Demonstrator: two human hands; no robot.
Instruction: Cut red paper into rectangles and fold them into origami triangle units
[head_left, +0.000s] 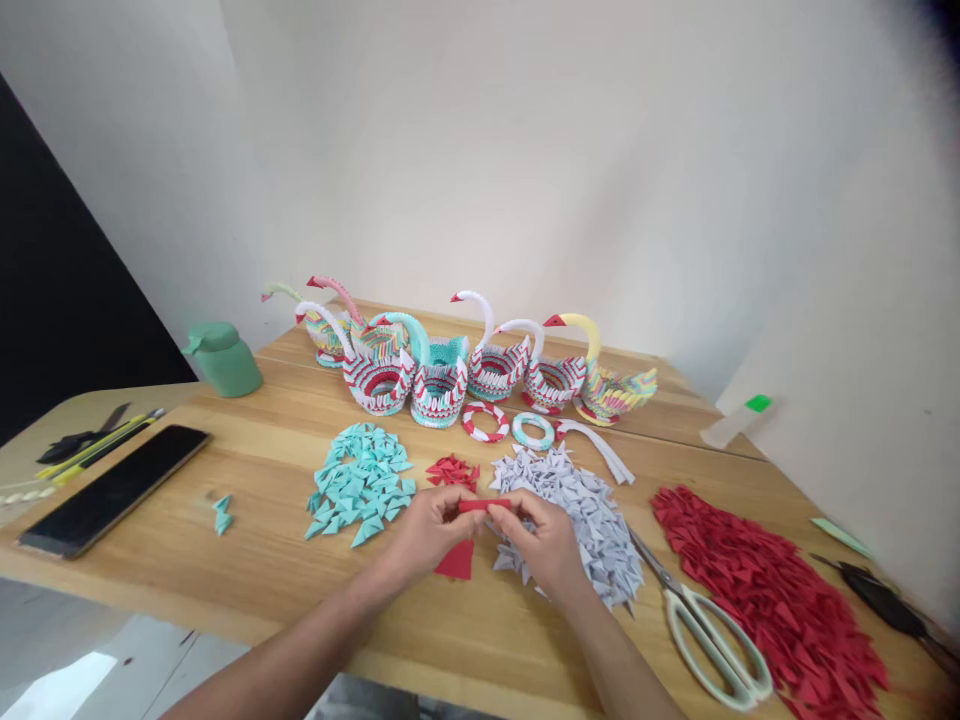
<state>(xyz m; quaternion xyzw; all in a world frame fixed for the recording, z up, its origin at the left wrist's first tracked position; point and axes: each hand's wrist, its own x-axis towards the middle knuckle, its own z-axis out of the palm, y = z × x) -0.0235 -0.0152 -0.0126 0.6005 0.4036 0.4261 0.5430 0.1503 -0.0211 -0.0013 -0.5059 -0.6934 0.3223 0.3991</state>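
Note:
Between my two hands is a narrow folded strip of red paper (484,506), held level above the table. My left hand (435,525) pinches its left end, and my right hand (544,540) pinches the right part with thumb and fingers. Below them lies a flat red paper sheet (454,562), partly covered by my left hand. Just beyond my fingers sits a small heap of red folded pieces (453,470). A pile of pale grey folded paper triangles (600,520) spreads beside and behind my right hand. Turquoise folded triangles (360,480) lie to the left of my left hand.
Several paper swans (439,390) stand at the back, with two paper rings (484,422) and a white curved neck (600,450) before them. Scissors (709,640) and a large red pile (772,600) lie right. A phone (116,490) and green lidded container (223,360) are left.

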